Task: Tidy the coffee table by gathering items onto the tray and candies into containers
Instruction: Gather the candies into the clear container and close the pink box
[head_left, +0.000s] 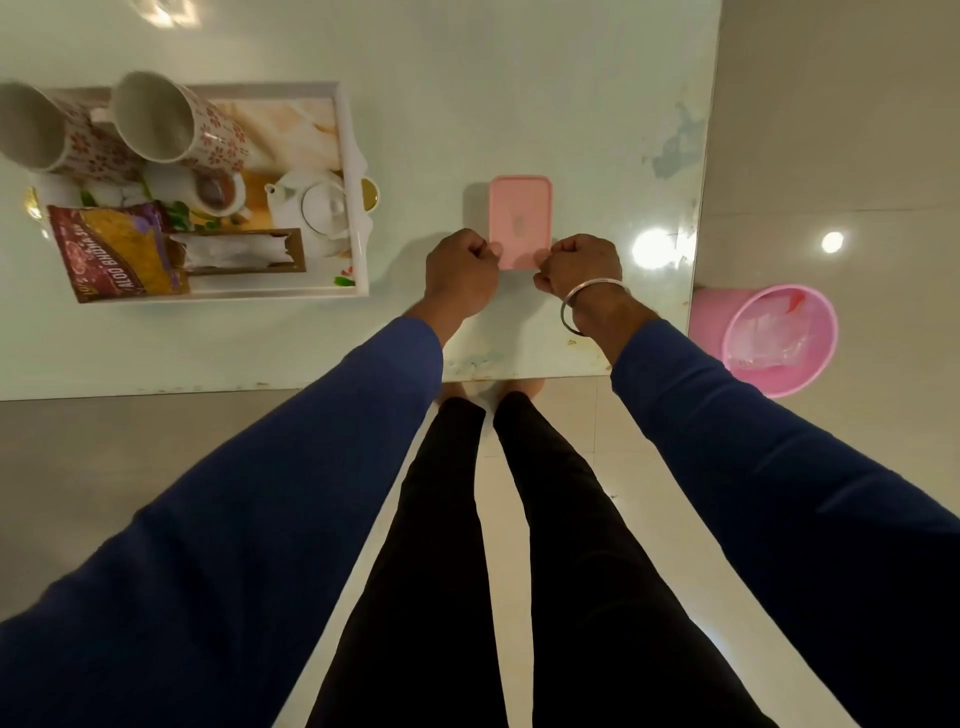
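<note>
The pale glossy surface fills the upper view. At ten o'clock on it sits a white tray carrying two flowered mugs, a white teapot, a snack packet and a tissue holder. At three o'clock, on the floor, stands a pink bin. Near centre lies a closed pink container; the left hand and right hand flank its near end, fingers curled against its lower corners.

At frame centre, the left hand and right hand grip the near corners of a pink rectangular lidded plastic container on the pale glossy table. A white rectangular tray holding mugs sits upper left.
</note>
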